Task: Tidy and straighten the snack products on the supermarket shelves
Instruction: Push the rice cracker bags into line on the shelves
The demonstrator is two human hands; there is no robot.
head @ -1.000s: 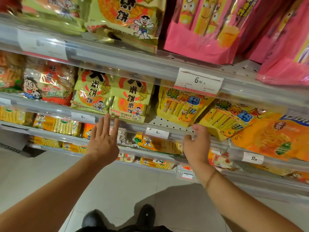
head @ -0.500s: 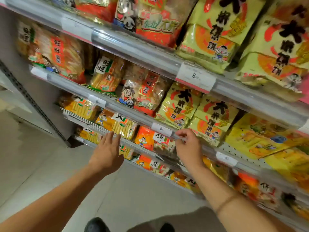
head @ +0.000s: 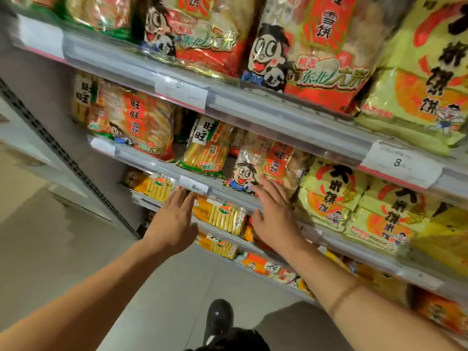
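Snack bags fill several tilted shelves. A red and clear rice-cracker bag with a cartoon face (head: pixel 268 168) stands on the middle shelf, and my right hand (head: pixel 276 211) lies flat against its lower edge and the shelf rail (head: pixel 228 196), fingers spread. My left hand (head: pixel 174 216) hovers open in front of the yellow cracker packs (head: pixel 222 216) one shelf below, holding nothing. A green and yellow cracker bag (head: pixel 207 150) leans to the left of the cartoon bag. Yellow-green bags with black characters (head: pixel 334 196) sit to its right.
Large red cartoon bags (head: pixel 304 54) crowd the top shelf. A price tag reading 8 (head: pixel 400 163) hangs on the upper rail. The shelf's grey end upright (head: pixel 63 153) stands at left, with tiled floor (head: pixel 50 249) beyond. My black shoe (head: pixel 217 320) shows below.
The view has shifted left along the shelves. My right hand has opened and moved up from the price rail onto the cartoon rice-cracker bag. My left hand stays open below it.
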